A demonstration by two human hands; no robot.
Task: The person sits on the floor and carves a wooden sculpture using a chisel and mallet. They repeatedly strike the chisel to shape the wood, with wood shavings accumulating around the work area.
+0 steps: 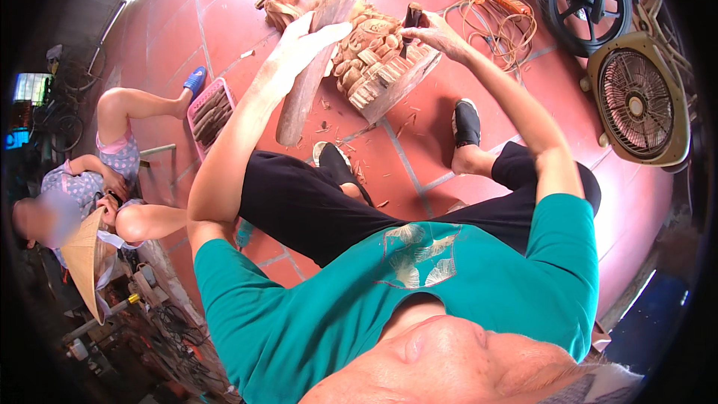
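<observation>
Both arms are stretched forward, the elbows bent outward. A long wooden piece is gripped in the left hand, the thumb laid across its face and the fingers closed at its far edge, partly hidden. In the right hand, turned inward, an upright dark tool is pinched between thumb and fingers. Between the two sets of fingers, a carved wooden block is seen, tilted on the tiled floor beneath them.
</observation>
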